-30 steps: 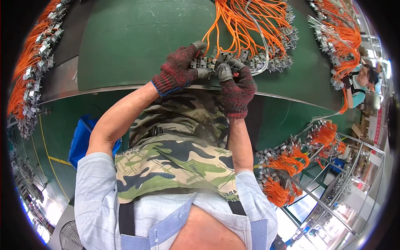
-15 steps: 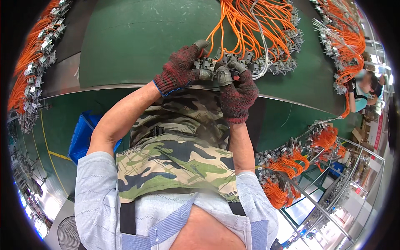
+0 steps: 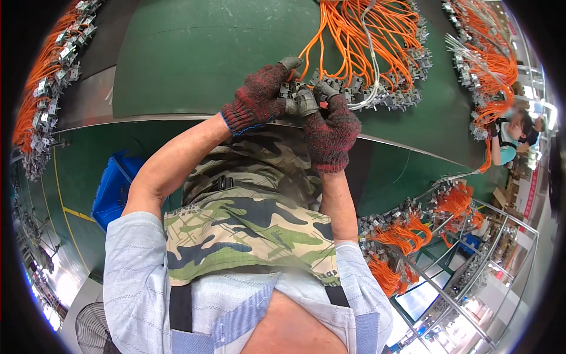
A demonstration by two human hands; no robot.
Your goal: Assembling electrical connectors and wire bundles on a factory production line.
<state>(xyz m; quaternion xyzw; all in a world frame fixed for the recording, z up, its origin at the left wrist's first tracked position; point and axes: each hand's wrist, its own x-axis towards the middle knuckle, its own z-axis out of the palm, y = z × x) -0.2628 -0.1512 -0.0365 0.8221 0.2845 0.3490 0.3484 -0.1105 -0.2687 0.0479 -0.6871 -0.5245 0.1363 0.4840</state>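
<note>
At the near edge of the green tabletop, my left hand (image 3: 259, 97), in a dark red and grey knit glove with grey fingertips, is closed on a grey metal cable connector (image 3: 287, 90). Pressed close beside it, my right hand (image 3: 332, 131), gloved the same way, pinches at the same connector; its fingers cover much of the part. A small red bit shows by the right fingertips. Orange cables (image 3: 348, 41) fan out from the connectors, and a row of more grey connectors (image 3: 407, 97) lies to the right. A white cable (image 3: 375, 62) loops down among them.
More orange cable bundles lie at the far left (image 3: 44, 82) and far right (image 3: 486, 71). A blue bin (image 3: 112, 189) stands below the table at left. Lower right, a metal rack (image 3: 466, 310) stands near hanging cable bundles (image 3: 407, 236). Another person (image 3: 510, 138) is at the right.
My right hand has moved left, closer to my left hand, so less of the connector row shows between them. My left hand has barely moved.
</note>
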